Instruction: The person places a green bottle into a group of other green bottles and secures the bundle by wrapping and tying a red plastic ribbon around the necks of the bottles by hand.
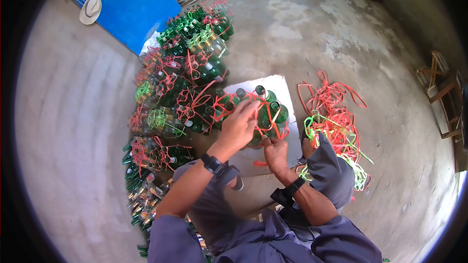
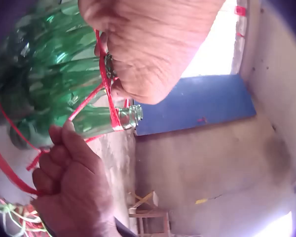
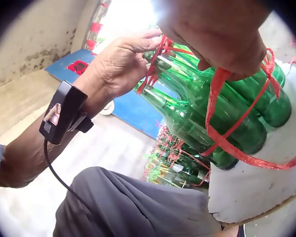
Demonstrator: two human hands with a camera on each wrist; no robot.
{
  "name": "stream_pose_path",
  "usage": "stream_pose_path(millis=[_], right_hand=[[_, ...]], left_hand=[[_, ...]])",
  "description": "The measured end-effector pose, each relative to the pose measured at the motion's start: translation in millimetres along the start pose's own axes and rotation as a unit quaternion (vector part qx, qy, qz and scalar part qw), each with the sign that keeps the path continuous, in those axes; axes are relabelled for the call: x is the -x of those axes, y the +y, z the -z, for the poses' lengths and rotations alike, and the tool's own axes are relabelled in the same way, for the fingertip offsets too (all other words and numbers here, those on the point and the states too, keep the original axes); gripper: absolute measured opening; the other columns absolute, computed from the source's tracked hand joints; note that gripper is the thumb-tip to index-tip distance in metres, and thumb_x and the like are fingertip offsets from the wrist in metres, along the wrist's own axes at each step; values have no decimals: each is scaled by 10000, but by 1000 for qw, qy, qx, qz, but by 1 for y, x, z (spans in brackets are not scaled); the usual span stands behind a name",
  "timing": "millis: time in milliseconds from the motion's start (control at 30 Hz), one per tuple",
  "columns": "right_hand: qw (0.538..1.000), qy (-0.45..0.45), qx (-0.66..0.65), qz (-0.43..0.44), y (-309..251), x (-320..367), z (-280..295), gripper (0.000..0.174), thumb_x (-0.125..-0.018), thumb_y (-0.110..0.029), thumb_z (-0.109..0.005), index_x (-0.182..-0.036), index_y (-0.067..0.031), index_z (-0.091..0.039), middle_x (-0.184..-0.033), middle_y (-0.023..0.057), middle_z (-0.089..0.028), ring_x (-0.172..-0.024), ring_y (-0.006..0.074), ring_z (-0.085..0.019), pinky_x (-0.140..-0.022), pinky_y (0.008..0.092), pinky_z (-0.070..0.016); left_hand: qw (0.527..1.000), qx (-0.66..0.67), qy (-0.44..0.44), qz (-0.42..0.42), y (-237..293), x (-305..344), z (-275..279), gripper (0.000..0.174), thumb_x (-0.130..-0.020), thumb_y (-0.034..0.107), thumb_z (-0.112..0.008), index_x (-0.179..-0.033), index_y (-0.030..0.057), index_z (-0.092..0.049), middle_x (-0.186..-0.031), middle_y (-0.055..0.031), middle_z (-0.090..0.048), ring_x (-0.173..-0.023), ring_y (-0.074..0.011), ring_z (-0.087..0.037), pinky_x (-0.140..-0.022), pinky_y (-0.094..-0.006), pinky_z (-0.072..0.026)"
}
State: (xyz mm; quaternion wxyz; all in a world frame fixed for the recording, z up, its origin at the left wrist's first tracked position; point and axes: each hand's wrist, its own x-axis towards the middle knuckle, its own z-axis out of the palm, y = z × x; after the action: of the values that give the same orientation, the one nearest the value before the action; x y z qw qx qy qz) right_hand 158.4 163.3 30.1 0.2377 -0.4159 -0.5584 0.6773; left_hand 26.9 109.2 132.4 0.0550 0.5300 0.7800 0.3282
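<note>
Several green glass bottles (image 1: 282,115) stand close together on a white board (image 1: 246,163), with red plastic strap (image 3: 214,101) wound about their necks. Over the bottle tops, my left hand (image 1: 239,125) holds the strap at a neck, its fingertips partly hidden behind the glass in the left wrist view. My right hand (image 1: 277,153), at the near side of the bundle, pinches a length of the strap between thumb and curled fingers. From this hand a loose tail of strap hangs down across the bottles and onto the board in the right wrist view.
Many strapped bottle bundles (image 1: 212,70) crowd the floor on the left. A tangle of red and green straps (image 1: 334,102) lies to the right, beside a knee. Farther off are a blue panel (image 1: 131,5), a pale hat (image 1: 90,9) and a wooden frame (image 1: 441,95).
</note>
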Motion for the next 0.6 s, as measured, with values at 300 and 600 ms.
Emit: stream_pose_path(millis=[300,600], right_hand=[[998,-44,35,27,16,-10,9,358,-934,-238,-648,-746,61,-706,-544,150,-580,-526,157,-530,-567,379,-461],[992,-47,84,81,-8,-2,34,358,-927,-249,-628,-746,48,-713,-525,142,-568,-509,150,-516,-550,385,-448]], left_hand=[[997,-25,54,42,2,-9,-17,496,-827,-19,-687,-1276,190,-664,-1237,-46,-669,-992,-281,-691,-789,-353,-566],[994,-30,101,26,-3,-9,-24,455,-839,20,-697,-1260,187,-657,-1240,-27,-661,-969,-258,-697,-780,-374,-561]])
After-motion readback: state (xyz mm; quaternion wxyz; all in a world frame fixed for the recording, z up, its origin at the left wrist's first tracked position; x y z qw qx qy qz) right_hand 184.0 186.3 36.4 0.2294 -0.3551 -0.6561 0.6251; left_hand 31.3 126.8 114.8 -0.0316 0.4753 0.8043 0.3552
